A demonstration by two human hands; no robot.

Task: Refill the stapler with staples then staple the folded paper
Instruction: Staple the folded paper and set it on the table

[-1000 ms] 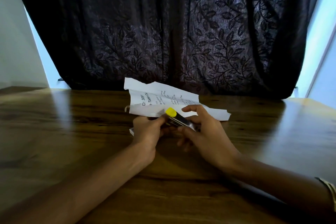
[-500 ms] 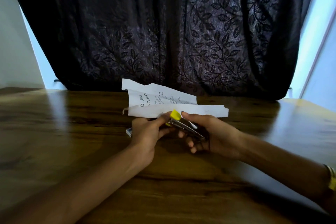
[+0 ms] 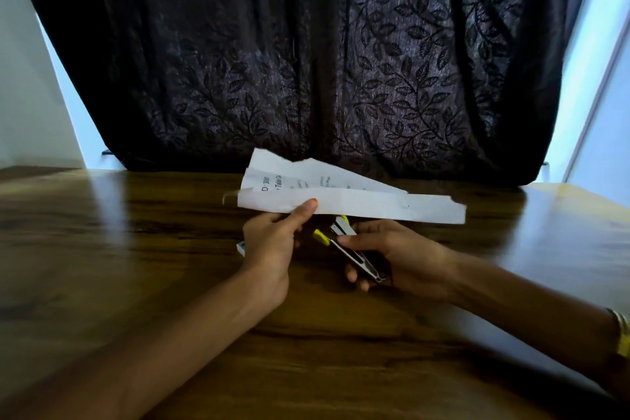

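Note:
The folded white paper (image 3: 368,203), printed with dark text, is held above the wooden table (image 3: 136,249). My left hand (image 3: 272,242) pinches its lower left edge between thumb and fingers. Just below the paper, my right hand (image 3: 402,256) grips a small metal stapler (image 3: 344,244) with yellow ends; its jaws are apart and point up towards the paper's lower edge. A small white staple box (image 3: 241,248) peeks out on the table behind my left hand, mostly hidden.
A dark leaf-patterned curtain (image 3: 306,61) hangs along the far edge of the table. Pale walls show at both sides. A bracelet (image 3: 624,334) sits on my right wrist.
My left hand let go of the stapler and lifted the paper off the table. My right hand drew the stapler back and lower, now under the paper's edge.

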